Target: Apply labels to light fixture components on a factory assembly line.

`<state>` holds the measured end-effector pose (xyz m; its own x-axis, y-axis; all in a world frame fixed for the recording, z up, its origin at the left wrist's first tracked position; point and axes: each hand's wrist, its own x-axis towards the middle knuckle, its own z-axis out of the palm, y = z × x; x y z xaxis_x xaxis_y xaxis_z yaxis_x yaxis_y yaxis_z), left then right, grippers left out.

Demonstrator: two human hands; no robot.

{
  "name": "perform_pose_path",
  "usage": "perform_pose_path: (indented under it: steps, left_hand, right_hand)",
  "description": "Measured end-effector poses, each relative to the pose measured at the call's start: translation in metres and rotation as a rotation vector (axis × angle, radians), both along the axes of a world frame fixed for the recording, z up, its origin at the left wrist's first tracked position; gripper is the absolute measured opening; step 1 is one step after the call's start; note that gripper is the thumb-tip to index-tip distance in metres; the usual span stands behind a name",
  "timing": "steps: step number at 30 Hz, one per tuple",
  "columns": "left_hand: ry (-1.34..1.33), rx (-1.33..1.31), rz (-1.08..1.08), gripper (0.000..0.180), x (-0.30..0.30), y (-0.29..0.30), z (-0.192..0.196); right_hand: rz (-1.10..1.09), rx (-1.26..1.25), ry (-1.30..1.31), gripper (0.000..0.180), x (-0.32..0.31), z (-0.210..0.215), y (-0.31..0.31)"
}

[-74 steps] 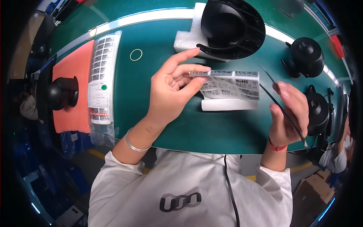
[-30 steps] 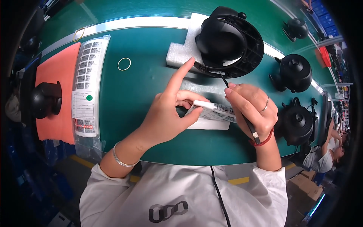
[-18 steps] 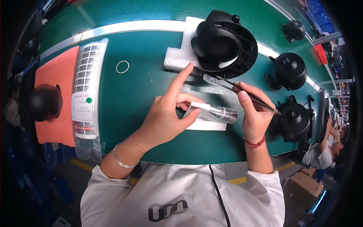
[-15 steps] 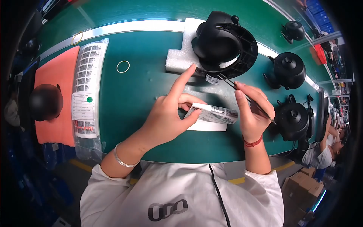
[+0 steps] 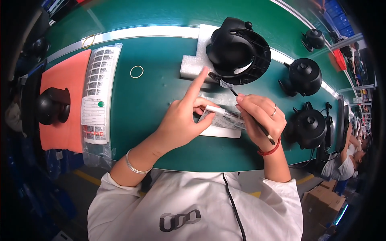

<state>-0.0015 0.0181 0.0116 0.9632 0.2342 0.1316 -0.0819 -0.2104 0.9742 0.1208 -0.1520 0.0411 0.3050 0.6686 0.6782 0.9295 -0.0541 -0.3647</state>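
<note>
My left hand (image 5: 181, 118) pinches a folded sheet of small printed labels (image 5: 223, 117) between thumb and fingers. Its index finger stretches up beside a white foam block (image 5: 191, 67). My right hand (image 5: 263, 118) is closed round dark tweezers (image 5: 263, 131) that point up and to the left. A small silvery label (image 5: 226, 84) is at their tip, close to the lower rim of a black kettle-shaped appliance (image 5: 231, 50). That appliance lies tilted against the foam, its hollow base facing right; whether the label touches it I cannot tell.
Several black kettles (image 5: 309, 126) stand at the right. On the left are an orange mat (image 5: 66, 132) bearing a black rounded part (image 5: 54, 106), and a bagged stack of label sheets (image 5: 98, 82). A rubber band (image 5: 136, 72) lies on the green table (image 5: 140, 104).
My right hand has moved left, and the tweezers have swung steeper. The label at their tip is now tilted. The black part on the orange mat has turned. My left hand keeps its pose.
</note>
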Motion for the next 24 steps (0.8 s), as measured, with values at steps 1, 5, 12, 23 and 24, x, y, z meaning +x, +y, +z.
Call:
perform_pose_path:
  steps: [1, 5, 12, 23, 24]
  left_hand:
    - [-0.033, 0.033, 0.043, 0.088, 0.001, -0.001, -0.001]
    - [-0.029, 0.215, -0.015, 0.089, 0.009, 0.001, 0.000]
    - [0.009, 0.209, -0.011, 0.089, 0.009, 0.002, -0.002]
    - [0.023, 0.189, -0.034, 0.089, 0.007, 0.001, 0.001]
    - [0.017, 0.177, -0.036, 0.089, 0.008, 0.000, 0.000]
  right_hand:
    - [-0.005, 0.010, 0.024, 0.031, 0.000, -0.001, 0.000]
    - [-0.031, 0.045, 0.033, 0.030, -0.004, -0.012, -0.003]
    - [-0.143, 0.179, -0.157, 0.032, -0.001, -0.009, -0.008]
    - [0.112, -0.111, -0.298, 0.029, 0.027, 0.010, -0.009]
    - [0.109, -0.115, -0.292, 0.028, 0.029, 0.008, -0.009]
